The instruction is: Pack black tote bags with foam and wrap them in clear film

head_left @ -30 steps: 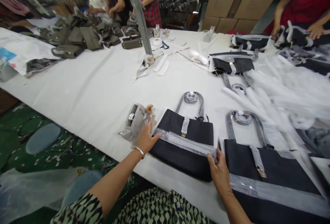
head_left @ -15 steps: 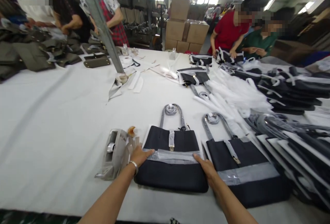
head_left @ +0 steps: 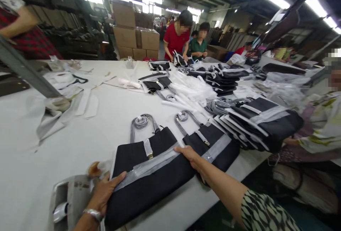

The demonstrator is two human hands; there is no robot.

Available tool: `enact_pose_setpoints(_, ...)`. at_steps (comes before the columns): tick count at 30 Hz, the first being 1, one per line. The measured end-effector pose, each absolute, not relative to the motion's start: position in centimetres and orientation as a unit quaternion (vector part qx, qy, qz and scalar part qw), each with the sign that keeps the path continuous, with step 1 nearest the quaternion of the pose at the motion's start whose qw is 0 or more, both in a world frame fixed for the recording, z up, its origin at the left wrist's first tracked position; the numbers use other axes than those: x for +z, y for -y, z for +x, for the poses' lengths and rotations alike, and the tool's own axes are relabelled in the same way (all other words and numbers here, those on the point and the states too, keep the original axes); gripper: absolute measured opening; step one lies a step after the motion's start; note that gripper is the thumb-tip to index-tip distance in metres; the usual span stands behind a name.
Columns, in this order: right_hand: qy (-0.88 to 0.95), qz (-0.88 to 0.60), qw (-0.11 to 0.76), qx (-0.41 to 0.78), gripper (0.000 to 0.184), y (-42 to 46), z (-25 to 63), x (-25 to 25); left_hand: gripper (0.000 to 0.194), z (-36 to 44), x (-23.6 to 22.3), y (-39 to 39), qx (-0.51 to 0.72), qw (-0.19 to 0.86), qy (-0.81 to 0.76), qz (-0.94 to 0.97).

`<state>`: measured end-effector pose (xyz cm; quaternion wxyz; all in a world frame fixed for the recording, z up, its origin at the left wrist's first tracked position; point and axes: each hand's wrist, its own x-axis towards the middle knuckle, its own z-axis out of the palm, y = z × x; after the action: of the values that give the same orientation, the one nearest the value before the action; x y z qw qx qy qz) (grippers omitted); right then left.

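A black handbag (head_left: pixel 151 185) with a strip of clear film across its front is gripped at both sides, tilted in view. My left hand (head_left: pixel 105 190), with a bracelet at the wrist, closes on its left edge, thumb on the film. On the right edge, my right hand (head_left: pixel 188 154) holds it the same way, most fingers hidden behind. The wrapped handle (head_left: pixel 130 131) loops above it onto the table. A second black handbag (head_left: pixel 210 144) lies just right, partly behind my right hand. By my left wrist stands a grey tape dispenser (head_left: pixel 71 195).
A stack of black handbags (head_left: pixel 255 124) rises on the right, beside a seated person (head_left: pixel 325 117). White wrapping (head_left: pixel 194 87) and more bags lie farther back. A metal post (head_left: pixel 29 67) meets the table at left. Two people work at the far side.
The view has swung to the right, bringing the bag stack and a seated person into sight. The held handbag now looks larger and slanted, its right side higher. Both hands keep their hold.
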<state>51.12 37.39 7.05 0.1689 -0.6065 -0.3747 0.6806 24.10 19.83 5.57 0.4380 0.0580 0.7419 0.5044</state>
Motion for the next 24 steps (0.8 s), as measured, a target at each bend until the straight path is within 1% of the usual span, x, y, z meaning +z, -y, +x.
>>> enact_pose_setpoints(2, 0.389, -0.592, 0.176, 0.683, 0.032, -39.0, 51.8, 8.8, 0.05, 23.6, 6.6, -20.8, 0.491, 0.486, -0.72, 0.058)
enact_pose_setpoints(3, 0.398, -0.586, 0.182, 0.682, 0.033, -40.0, 52.4, 9.9, 0.051, 23.6, 7.2, -21.5, 0.488, 0.494, -0.716, 0.063)
enact_pose_setpoints(6, 0.427, -0.569, 0.207, 0.671, 0.039, -43.3, 55.0, 13.5, 0.054, 25.9, 9.8, -23.9, 0.521, 0.455, -0.715, 0.1)
enact_pose_setpoints(11, 0.469, -0.548, 0.254, 0.644, 0.042, -48.7, 63.0, 19.6, 0.059, 35.1, 14.6, -28.6, 0.595, 0.391, -0.685, 0.153)
enact_pose_setpoints(14, 0.513, -0.568, 0.267, 0.585, 0.044, -51.1, 69.4, 21.2, 0.059, 41.8, 14.9, -31.3, 0.614, 0.364, -0.676, 0.18)
enact_pose_setpoints(16, 0.569, -0.601, 0.256, 0.499, 0.048, -52.2, 73.7, 20.5, 0.058, 46.1, 13.0, -32.6, 0.616, 0.373, -0.67, 0.181)
enact_pose_setpoints(18, 0.627, -0.635, 0.22, 0.394, 0.05, -52.6, 77.3, 18.3, 0.057, 50.0, 9.8, -33.4, 0.604, 0.41, -0.663, 0.164)
enact_pose_setpoints(21, 0.674, -0.664, 0.144, 0.29, 0.054, -52.1, 80.5, 12.7, 0.057, 54.0, 4.7, -33.5, 0.553, 0.455, -0.683, 0.142)
enact_pose_setpoints(24, 0.681, -0.689, 0.063, 0.238, 0.061, -50.6, 81.6, 7.0, 0.056, 55.5, 1.6, -33.1, 0.519, 0.441, -0.719, 0.139)
